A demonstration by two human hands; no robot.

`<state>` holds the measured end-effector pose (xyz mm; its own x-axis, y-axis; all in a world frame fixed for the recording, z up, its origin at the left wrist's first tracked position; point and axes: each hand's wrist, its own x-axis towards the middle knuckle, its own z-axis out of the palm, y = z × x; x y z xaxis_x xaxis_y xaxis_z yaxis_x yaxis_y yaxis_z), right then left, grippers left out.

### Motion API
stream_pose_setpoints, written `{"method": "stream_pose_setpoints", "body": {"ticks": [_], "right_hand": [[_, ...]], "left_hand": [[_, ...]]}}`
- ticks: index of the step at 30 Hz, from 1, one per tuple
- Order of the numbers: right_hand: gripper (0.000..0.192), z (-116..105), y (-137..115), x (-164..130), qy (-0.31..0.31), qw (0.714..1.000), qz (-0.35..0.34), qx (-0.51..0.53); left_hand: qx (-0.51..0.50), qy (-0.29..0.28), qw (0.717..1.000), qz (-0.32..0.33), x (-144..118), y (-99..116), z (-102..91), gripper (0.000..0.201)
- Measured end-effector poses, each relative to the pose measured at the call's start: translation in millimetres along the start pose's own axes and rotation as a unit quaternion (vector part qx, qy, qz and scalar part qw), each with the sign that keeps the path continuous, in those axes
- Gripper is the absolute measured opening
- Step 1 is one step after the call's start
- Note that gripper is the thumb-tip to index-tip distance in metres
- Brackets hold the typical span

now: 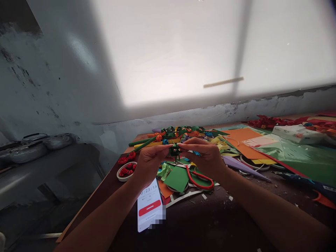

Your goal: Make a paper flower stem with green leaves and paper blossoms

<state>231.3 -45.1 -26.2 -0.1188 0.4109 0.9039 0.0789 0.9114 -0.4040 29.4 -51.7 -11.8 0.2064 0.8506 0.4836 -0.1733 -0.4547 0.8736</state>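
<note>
The fingertips of both hands meet on a small dark green paper piece (174,151), folded or curled, held up above the table between them; the left hand (149,161) pinches its left side with thumb and forefinger drawn close, and the right hand (205,154) closes on its right side in the same way, the other fingers curled in; how the paper is shaped in detail is too small to tell.

Just below the fingers lie a flat green paper sheet (177,178) and a crumpled light green scrap (164,170); under the right hand sit red-handled scissors (199,179); below the left wrist a phone (149,206) lies face up with a timer on its screen; left of the left hand a small white bowl (126,171) holds red paper roses.

Beyond the fingers a heap of green paper stems with small coloured paper flowers (173,134) lies across the table; further right are an orange sheet (243,140) and a large green sheet (301,155); the brown table (223,217) is strewn with paper bits.
</note>
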Motion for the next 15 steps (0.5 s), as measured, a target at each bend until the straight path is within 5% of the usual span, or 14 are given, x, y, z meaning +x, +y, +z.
{"method": "stream_pose_setpoints", "body": {"ticks": [8, 15], "right_hand": [[0.014, 1.5, -4.2, -0.5, 0.002, 0.999, -0.029, -0.027], [0.018, 2.3, -6.2, -4.7, -0.006, 0.999, -0.047, -0.018]], "left_hand": [[-0.046, -0.010, 0.999, -0.018, 1.2, 7.4, 1.9, 0.018], [0.043, -0.009, 0.997, 0.061, -5.7, 5.6, 3.3, 0.021]]}}
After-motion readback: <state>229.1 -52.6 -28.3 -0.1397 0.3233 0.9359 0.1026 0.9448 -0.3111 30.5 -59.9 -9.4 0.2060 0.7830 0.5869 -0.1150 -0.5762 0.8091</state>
